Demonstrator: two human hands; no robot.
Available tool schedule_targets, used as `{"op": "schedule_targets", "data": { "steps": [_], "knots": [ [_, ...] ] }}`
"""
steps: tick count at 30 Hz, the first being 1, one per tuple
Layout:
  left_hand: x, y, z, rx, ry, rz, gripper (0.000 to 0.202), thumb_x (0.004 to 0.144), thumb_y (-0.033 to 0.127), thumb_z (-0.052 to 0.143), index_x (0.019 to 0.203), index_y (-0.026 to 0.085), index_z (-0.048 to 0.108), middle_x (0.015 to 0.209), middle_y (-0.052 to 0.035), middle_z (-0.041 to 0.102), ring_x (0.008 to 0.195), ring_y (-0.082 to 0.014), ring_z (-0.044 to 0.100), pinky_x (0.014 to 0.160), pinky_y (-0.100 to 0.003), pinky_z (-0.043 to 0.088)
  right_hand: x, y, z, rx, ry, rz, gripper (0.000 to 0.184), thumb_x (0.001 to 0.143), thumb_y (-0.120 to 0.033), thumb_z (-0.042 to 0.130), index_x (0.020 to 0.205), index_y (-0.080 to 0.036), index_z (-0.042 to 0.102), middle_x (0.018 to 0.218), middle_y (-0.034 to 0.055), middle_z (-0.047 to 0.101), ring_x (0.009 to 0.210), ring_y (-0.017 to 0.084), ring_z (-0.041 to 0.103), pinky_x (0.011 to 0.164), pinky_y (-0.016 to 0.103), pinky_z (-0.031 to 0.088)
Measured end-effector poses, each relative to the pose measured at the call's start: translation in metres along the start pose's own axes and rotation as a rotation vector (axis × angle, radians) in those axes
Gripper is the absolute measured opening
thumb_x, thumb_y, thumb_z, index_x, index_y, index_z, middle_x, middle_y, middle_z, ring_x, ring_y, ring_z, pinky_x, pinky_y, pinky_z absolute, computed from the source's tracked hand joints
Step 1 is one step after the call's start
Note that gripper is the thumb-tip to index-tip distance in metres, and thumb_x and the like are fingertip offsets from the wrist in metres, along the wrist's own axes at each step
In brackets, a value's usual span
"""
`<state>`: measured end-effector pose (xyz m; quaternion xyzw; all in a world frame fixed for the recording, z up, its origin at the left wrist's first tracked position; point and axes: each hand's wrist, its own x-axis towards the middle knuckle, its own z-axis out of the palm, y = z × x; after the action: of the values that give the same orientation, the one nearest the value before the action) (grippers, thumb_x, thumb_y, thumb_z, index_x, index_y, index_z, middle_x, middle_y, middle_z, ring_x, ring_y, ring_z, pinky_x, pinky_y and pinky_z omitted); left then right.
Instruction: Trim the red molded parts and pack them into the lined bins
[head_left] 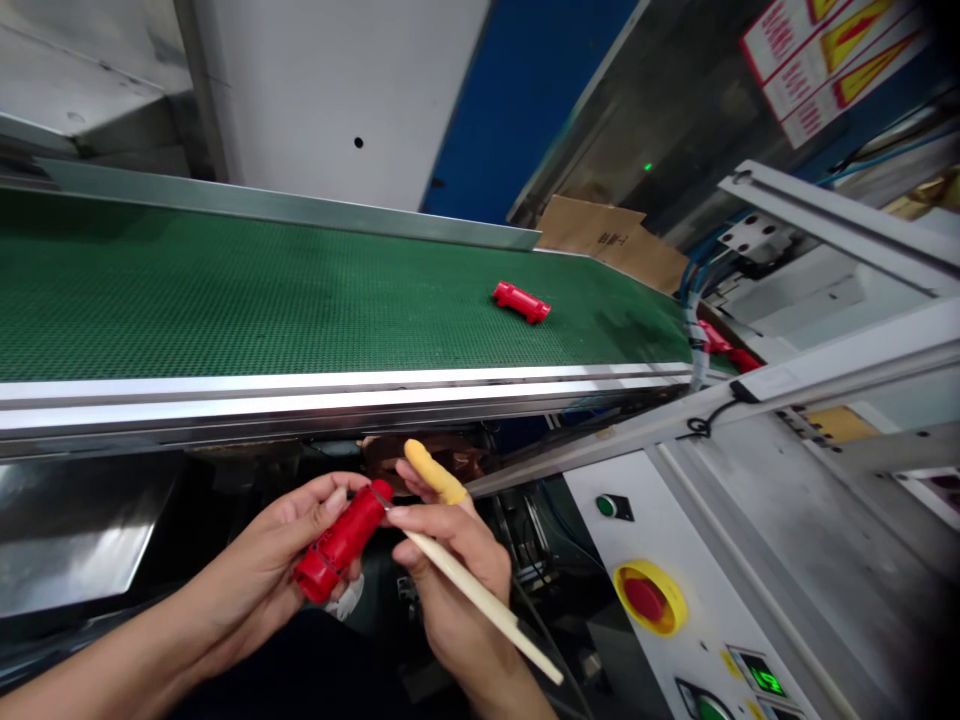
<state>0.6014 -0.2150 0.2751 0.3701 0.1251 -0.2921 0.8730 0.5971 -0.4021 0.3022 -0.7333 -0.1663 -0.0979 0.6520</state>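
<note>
My left hand [281, 560] is closed around a red plastic part [341, 543], held tilted below the conveyor's front rail. My right hand [450, 580] grips a thin cream-handled tool [480, 605] like a pen, its small blade tip touching the upper end of the red part. A yellow finger cot [435, 472] covers my right index finger, which sticks up. A second red plastic part [521, 301] lies on the green conveyor belt [225, 290], far from both hands.
A white control panel [675, 560] at the right carries a red emergency stop button [646, 597], a green button [606, 505] and a small green display [763, 677]. Cardboard [607, 240] sits at the belt's far end. Grey machine frame rails [825, 360] cross on the right.
</note>
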Motion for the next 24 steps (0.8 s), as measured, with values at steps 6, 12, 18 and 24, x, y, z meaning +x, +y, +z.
{"op": "schedule_targets", "data": {
  "steps": [6,12,18,24],
  "knots": [
    [-0.01,-0.002,-0.001,-0.077,-0.1,0.012,0.036,0.096,0.043,0.071,0.119,0.015,0.073,0.097,-0.012,0.073,0.082,-0.0177,0.066,0.071,-0.026,0.057,-0.008,0.003,-0.003,-0.158,-0.018,-0.07,0.026,0.096,-0.015,0.073,0.118,-0.029,0.078,0.126,0.0083,0.066,0.111,0.021,0.069,0.095,0.034,0.059],
    [-0.014,-0.003,-0.001,0.139,-0.003,0.219,0.024,0.089,0.034,0.08,0.107,0.021,0.069,0.076,-0.0015,0.068,0.064,-0.0136,0.061,0.06,-0.023,0.054,-0.009,-0.012,-0.006,-0.268,-0.065,-0.198,0.026,0.097,-0.014,0.072,0.118,-0.029,0.075,0.115,0.0043,0.075,0.107,0.024,0.064,0.097,0.045,0.05],
    [-0.015,-0.005,0.001,0.171,-0.038,0.196,0.026,0.09,0.038,0.079,0.102,0.019,0.068,0.069,-0.0014,0.069,0.061,-0.0127,0.062,0.062,-0.023,0.052,-0.005,-0.014,-0.003,-0.309,-0.059,-0.241,0.02,0.098,-0.018,0.072,0.115,-0.029,0.075,0.11,0.0009,0.078,0.101,0.023,0.064,0.094,0.046,0.045],
    [-0.015,-0.004,0.004,0.192,-0.044,0.2,0.029,0.089,0.042,0.08,0.102,0.018,0.068,0.066,-0.0006,0.069,0.061,-0.0126,0.062,0.063,-0.023,0.052,-0.009,-0.015,-0.003,-0.302,-0.069,-0.237,0.023,0.097,-0.016,0.073,0.116,-0.029,0.074,0.111,0.0002,0.078,0.1,0.023,0.063,0.093,0.045,0.046]
  ]
}}
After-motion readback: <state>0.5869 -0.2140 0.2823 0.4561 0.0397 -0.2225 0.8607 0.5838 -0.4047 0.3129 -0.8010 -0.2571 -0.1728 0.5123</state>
